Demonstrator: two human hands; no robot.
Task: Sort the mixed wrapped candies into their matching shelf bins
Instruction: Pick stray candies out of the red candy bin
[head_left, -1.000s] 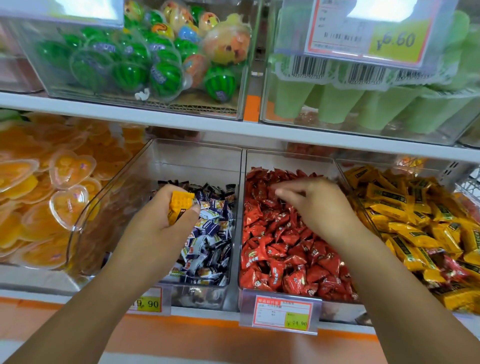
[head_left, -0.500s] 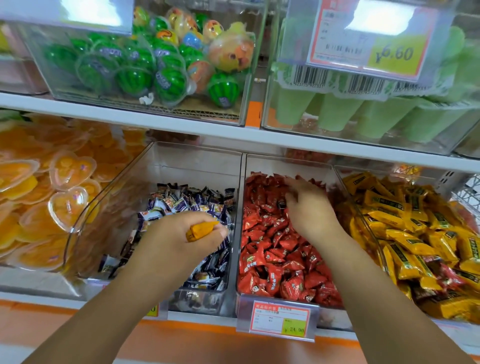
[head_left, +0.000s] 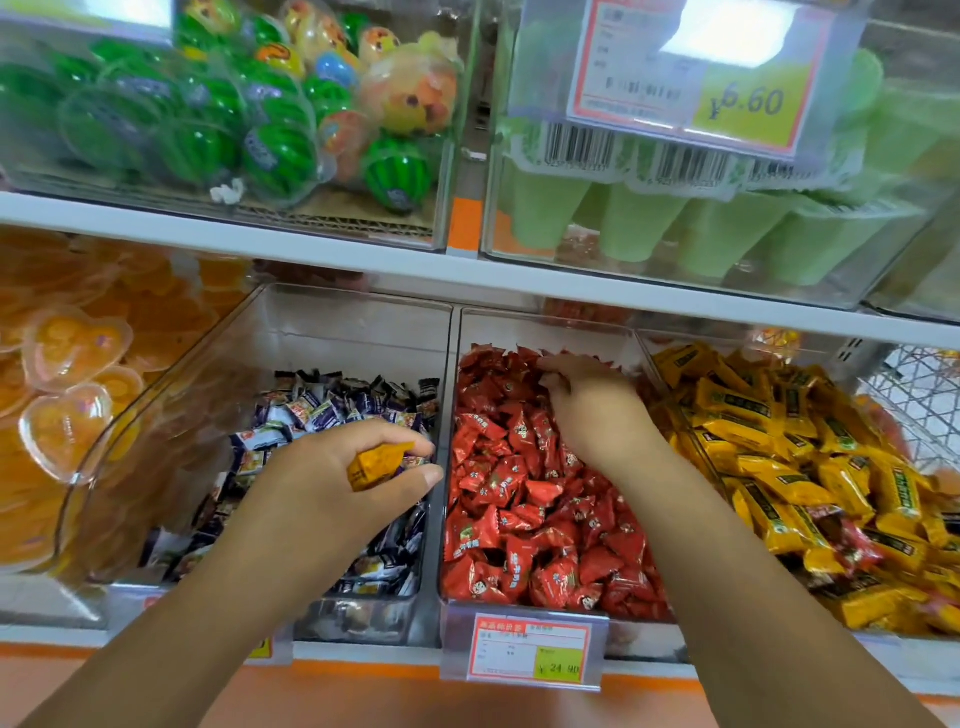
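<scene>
Pinching a yellow candy (head_left: 382, 464) between the thumb and the curled fingers, the left hand (head_left: 332, 483) hangs over the right front part of a clear bin (head_left: 358, 317) filled with purple candies (head_left: 332, 405). The candy is tilted, and its lower end sticks out toward the camera. The right hand (head_left: 592, 410) reaches into the next bin (head_left: 587, 330) on the right, at its back part, with the palm down and the fingers bent into the red candies (head_left: 524, 499). The fingertips are hidden among the wrappers, so I cannot tell if this hand grips anything. Further right lies a big heap of yellow candies (head_left: 779, 441), the same colour as the one in the left hand, and a few red wrappers (head_left: 852, 540) are mixed between them near the front. A price tag (head_left: 530, 652) with 24.90 on it is fixed at the front of the bin with the red candies. To the left of the purple candies there are orange jelly cups (head_left: 67, 431) in heart shape, behind a clear wall. Above all the bins runs a white shelf (head_left: 311, 249). On it stand a clear box with green watermelon balls (head_left: 280, 150) and some other colourful balls, and beside it a box of pale green cups (head_left: 634, 218), which carries a tag (head_left: 691, 67) reading 6.60.
</scene>
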